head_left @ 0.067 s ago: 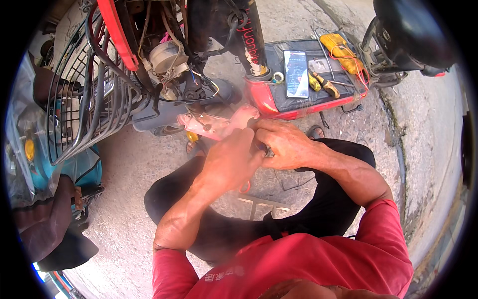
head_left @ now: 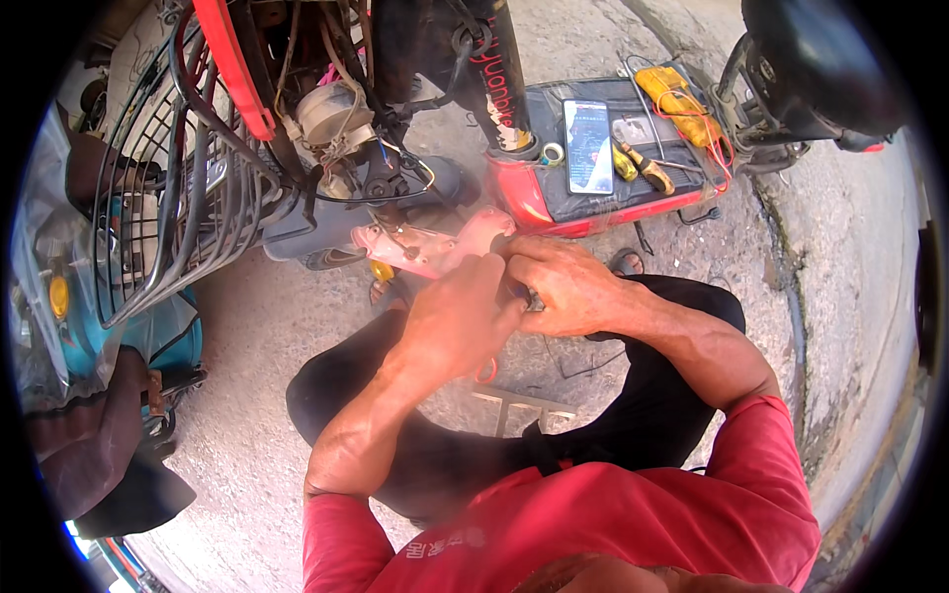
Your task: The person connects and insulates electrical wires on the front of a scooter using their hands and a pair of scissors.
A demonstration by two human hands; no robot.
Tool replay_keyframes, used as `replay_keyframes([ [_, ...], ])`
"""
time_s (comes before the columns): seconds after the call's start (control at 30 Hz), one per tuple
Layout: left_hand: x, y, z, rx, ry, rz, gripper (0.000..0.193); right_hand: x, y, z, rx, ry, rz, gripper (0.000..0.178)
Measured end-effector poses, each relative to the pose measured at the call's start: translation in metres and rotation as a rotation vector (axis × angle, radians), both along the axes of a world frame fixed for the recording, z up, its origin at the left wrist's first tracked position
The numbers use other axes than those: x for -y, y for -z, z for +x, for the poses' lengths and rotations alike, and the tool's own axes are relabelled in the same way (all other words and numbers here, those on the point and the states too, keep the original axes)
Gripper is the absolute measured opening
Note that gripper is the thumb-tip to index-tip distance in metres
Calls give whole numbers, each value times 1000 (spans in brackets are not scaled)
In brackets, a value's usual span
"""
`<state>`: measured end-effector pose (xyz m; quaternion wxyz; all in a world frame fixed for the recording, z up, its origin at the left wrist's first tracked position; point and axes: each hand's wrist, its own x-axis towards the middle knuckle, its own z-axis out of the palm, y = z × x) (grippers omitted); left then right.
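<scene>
In front of my knees, both hands are together at a faded pink-red plastic scooter panel [head_left: 425, 249], its worn inner side partly showing. My left hand [head_left: 457, 311] is closed on the panel's near edge, its fingers mostly hidden behind the back of the hand. My right hand [head_left: 565, 285] is curled at the panel's right end, fingertips meeting the left hand. A small dark, shiny piece shows by the right thumb; most of it is hidden and I cannot make out its kind.
An electric scooter stands ahead, with its wire basket [head_left: 178, 217], loose wiring around a round housing [head_left: 334, 114], and black seat [head_left: 820, 69]. On its footboard lie a phone [head_left: 589, 148], a yellow multimeter [head_left: 680, 104], a tape roll [head_left: 552, 153] and pliers-like tools [head_left: 647, 170]. A teal vehicle [head_left: 183, 336] stands left.
</scene>
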<state>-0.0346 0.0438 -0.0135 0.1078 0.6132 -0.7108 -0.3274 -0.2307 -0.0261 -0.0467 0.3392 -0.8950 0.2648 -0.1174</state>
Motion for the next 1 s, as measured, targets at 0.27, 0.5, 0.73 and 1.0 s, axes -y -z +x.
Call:
replay_keyframes([
  [0.27, -1, 0, 0, -3, 4, -15, 43, -2, 0, 2, 125, 16, -61, 24],
  [0.5, 0, -1, 1, -7, 10, -5, 43, -2, 2, 1, 115, 20, -66, 25],
  [0.73, -1, 0, 1, -4, 13, -13, 43, -2, 2, 2, 126, 20, -79, 25],
  [1.0, -1, 1, 1, -1, 13, -12, 44, -1, 1, 2, 123, 10, -75, 24],
])
